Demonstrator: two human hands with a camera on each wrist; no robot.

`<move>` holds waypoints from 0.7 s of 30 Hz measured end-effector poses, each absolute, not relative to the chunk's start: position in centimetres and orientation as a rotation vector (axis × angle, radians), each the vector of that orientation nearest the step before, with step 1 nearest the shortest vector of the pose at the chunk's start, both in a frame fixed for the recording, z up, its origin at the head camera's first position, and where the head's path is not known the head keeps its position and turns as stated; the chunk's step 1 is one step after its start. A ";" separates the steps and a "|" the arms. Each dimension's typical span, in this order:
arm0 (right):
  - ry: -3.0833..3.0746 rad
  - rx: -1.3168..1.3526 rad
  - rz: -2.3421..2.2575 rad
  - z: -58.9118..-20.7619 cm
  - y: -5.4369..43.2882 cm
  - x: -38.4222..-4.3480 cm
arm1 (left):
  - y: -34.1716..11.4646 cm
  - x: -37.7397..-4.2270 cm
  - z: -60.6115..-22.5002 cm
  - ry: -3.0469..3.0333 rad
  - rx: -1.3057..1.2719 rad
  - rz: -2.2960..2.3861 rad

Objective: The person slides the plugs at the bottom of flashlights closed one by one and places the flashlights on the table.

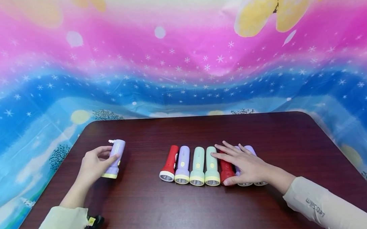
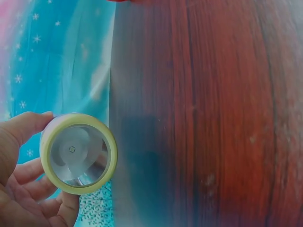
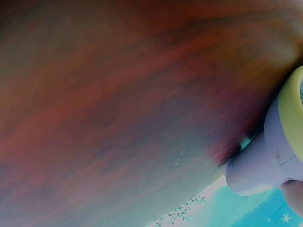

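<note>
My left hand (image 1: 91, 166) grips a purple flashlight (image 1: 119, 148) above the left side of the table, its lens end down and a white plug sticking out near the top. The left wrist view shows its yellow-rimmed lens (image 2: 112, 153) facing the camera. Spread fingers of my right hand (image 1: 249, 166) rest across the right end of a flashlight row, partly hiding a red flashlight (image 1: 226, 167) and two purple ones. Farther left in the row lie another red flashlight (image 1: 171, 160), a purple one (image 1: 183, 156) and two green ones (image 1: 198, 157). One purple flashlight (image 3: 253, 163) edges into the right wrist view.
The dark wooden table (image 1: 150, 210) has a rounded far edge. Behind it hangs a patterned pink and blue cloth (image 1: 182, 70). A black strap piece with a yellow tag (image 1: 91, 220) sits at my left cuff.
</note>
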State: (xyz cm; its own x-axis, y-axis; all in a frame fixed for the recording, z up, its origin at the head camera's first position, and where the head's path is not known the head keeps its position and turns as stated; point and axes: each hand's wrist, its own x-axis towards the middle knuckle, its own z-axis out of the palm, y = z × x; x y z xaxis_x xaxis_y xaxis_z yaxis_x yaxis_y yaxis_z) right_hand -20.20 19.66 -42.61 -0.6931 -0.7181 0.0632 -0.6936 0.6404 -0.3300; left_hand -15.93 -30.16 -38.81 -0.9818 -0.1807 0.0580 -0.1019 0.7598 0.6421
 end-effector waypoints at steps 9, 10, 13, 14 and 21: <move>2.784 -1.216 -0.498 -42.6 19.7 -20.2 | -29.3 -16.1 -38.7 -2.794 0.205 -1.082; 2.781 -1.215 -0.501 -42.6 19.6 -20.2 | -29.2 -16.1 -38.7 -2.790 0.207 -1.091; 2.779 -1.212 -0.504 -42.6 19.6 -20.2 | -28.9 -16.2 -38.8 -2.780 0.212 -1.116; 2.781 -1.214 -0.503 -42.6 19.6 -20.2 | -28.8 -16.2 -38.8 -2.775 0.212 -1.121; 2.785 -1.211 -0.500 -42.7 19.7 -20.3 | -27.7 -16.5 -38.7 -2.740 0.217 -1.190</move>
State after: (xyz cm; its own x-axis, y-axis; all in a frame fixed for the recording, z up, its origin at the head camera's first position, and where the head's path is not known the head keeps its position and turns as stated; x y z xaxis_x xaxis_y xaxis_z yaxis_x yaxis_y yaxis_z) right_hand -20.26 19.67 -42.65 -0.6886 -0.7217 0.0704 -0.7012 0.6379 -0.3184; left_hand -16.48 -27.74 -38.70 -0.9789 -0.1897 0.0763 -0.0738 0.6758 0.7334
